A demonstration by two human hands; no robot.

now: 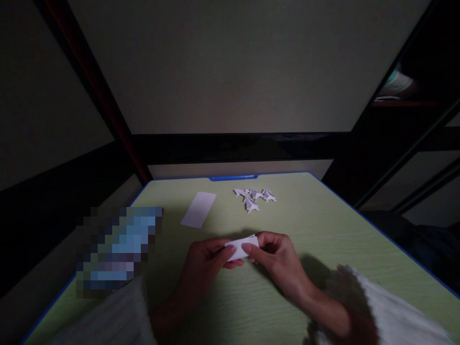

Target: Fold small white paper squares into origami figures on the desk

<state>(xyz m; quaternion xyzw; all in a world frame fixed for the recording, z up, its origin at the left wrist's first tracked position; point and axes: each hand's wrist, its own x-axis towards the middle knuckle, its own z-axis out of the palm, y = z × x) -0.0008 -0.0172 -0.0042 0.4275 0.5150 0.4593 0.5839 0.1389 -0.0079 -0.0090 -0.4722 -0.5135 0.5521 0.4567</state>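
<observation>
A small folded piece of white paper (241, 247) is held level between my two hands, above the near middle of the table. My left hand (206, 258) pinches its left end, thumb on top and fingers underneath. At the right end, my right hand (278, 256) grips it the same way, its thumb pressed on the face near the middle. Two layers show slightly apart at the paper's upper right corner. Beyond my hands lie several folded paper figures (251, 204) in a cluster. A flat white sheet of paper (199, 210) rests to their left.
The pale green table (323, 230) has a blue rim, with a blue handle-like piece (233, 178) at its far edge. On the left lies a pixelated, bluish rectangular object (122, 249). A light wall panel (233, 72) rises behind the table, and dark shelving stands on the right.
</observation>
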